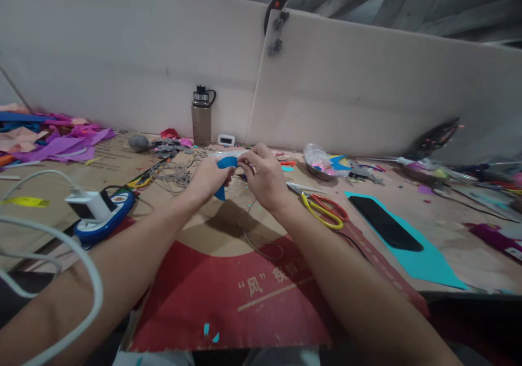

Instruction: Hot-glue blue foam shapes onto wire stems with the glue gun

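Well in from the cardboard's (196, 295) near edge, the left hand (209, 178) pinches the blue piece (227, 162) — already curved, seemingly unfinished — and the right hand (263, 178) has narrow fingers beside it, their hold I cannot tell.

A person's bare forearms (136, 252) extend forward, angled inward, left hand (211, 175) and right hand (264, 177) nearly meeting, fingers bent.

blue piece (227, 162): partly hidden by left hand (207, 178) | magenta item (491, 236): cut at right edge | small display (226, 141): unreadable
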Demonstrator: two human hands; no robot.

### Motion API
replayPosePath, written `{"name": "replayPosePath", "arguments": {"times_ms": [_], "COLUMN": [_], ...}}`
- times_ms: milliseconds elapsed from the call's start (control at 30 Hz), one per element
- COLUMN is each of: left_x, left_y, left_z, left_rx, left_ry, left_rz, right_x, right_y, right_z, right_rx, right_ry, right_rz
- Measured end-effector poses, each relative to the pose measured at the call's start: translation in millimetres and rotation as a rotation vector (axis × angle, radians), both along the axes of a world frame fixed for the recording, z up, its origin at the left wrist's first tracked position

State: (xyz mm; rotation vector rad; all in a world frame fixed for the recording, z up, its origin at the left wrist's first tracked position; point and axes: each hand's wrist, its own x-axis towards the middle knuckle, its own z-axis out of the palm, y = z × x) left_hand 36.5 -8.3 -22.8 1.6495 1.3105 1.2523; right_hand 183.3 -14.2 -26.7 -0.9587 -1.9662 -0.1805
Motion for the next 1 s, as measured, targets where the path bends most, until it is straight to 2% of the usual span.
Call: {"name": "replayPosePath", "arguments": {"times_ms": [233,500,800,1000], "left_x": [0,-1,-1,-2], "left_y": [3,7,3,2], "left_z": [-9.3,-12.6,-8.3,-3.8], "left_rx": [0.017,-0.073,-0.084,-0.054], "left_ry": [0.118,0.015,-0.080,-0.124], "left_rz": [-0.149,-0.223,-0.307,-0.341], "right_x": [13,17,18,20], "right_y": [9,10,8,11], "right_z": [2.6,4.5,7.4,1.7], "right_rx": [-0.065,-0.201,-0.503,-0.831], "right_ry": [0.172,0.328,0.520,0.699], "right_rz": [-0.015,-0.001,0.106,0.313]}}
